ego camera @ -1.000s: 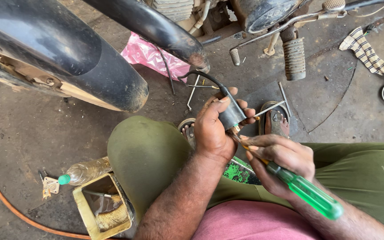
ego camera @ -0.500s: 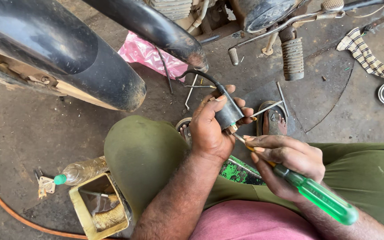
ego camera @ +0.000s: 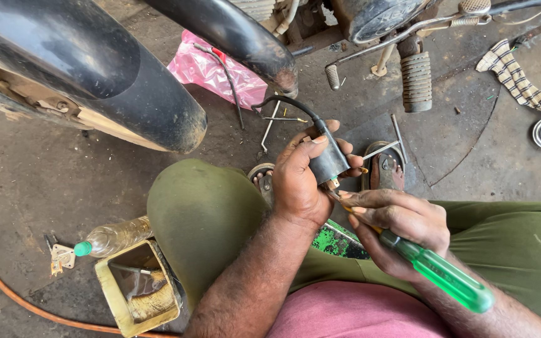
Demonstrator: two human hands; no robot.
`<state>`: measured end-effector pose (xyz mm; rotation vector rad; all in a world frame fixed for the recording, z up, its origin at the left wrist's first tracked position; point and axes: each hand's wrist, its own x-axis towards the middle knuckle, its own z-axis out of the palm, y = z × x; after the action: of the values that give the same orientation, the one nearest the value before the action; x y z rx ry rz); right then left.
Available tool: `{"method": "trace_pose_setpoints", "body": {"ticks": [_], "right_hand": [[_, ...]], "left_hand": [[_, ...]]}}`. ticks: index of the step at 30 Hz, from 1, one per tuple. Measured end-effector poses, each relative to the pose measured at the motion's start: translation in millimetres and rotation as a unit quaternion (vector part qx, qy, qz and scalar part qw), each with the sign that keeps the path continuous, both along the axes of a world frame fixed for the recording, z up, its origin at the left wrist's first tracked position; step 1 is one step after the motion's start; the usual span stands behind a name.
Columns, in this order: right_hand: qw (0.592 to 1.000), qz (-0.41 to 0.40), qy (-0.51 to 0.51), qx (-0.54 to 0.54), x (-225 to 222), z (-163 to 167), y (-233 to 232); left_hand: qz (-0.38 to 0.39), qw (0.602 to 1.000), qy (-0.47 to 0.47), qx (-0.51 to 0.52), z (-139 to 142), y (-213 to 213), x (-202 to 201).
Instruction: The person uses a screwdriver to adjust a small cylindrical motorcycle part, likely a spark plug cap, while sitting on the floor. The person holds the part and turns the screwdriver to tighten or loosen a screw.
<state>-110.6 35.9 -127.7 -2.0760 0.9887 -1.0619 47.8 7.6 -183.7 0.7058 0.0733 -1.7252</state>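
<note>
My left hand (ego camera: 302,178) grips a small dark grey electrical part (ego camera: 329,164) with a black cable (ego camera: 283,101) running from its top toward the motorcycle. My right hand (ego camera: 402,225) holds a screwdriver with a clear green handle (ego camera: 449,278); its tip meets the underside of the part, between my fingers. Both hands sit over my knees in olive trousers, above my sandalled feet.
A black motorcycle mudguard (ego camera: 95,81) and frame (ego camera: 239,31) fill the top left. A footpeg (ego camera: 416,78), pink plastic bag (ego camera: 214,69), loose metal rods (ego camera: 270,125), striped cloth (ego camera: 524,84), plastic bottle (ego camera: 114,236), yellow tin with a brush (ego camera: 136,294) and an orange hose (ego camera: 7,291) lie on the concrete floor.
My hands have stayed on the part and the screwdriver; the green handle has swung slightly lower and to the right, and the view has shifted a little.
</note>
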Motion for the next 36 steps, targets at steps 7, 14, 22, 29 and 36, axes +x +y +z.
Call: {"method": "trace_pose_setpoints", "body": {"ticks": [7,14,22,29,36], "right_hand": [[1.000,-0.009,0.007,-0.022,1,4,1],[1.000,-0.009,0.012,-0.020,-1,10,4],[0.999,-0.009,0.024,-0.022,2,11,3],[0.999,-0.003,0.028,-0.028,2,11,-1],[0.999,0.016,0.037,-0.032,0,15,1]], "left_hand": [[0.007,1.000,-0.019,-0.003,4,0,1],[0.003,1.000,-0.003,-0.019,3,-1,1],[-0.002,1.000,0.005,-0.021,1,0,2],[-0.004,1.000,0.000,-0.002,4,2,3],[0.004,1.000,-0.010,-0.021,5,1,2]]}}
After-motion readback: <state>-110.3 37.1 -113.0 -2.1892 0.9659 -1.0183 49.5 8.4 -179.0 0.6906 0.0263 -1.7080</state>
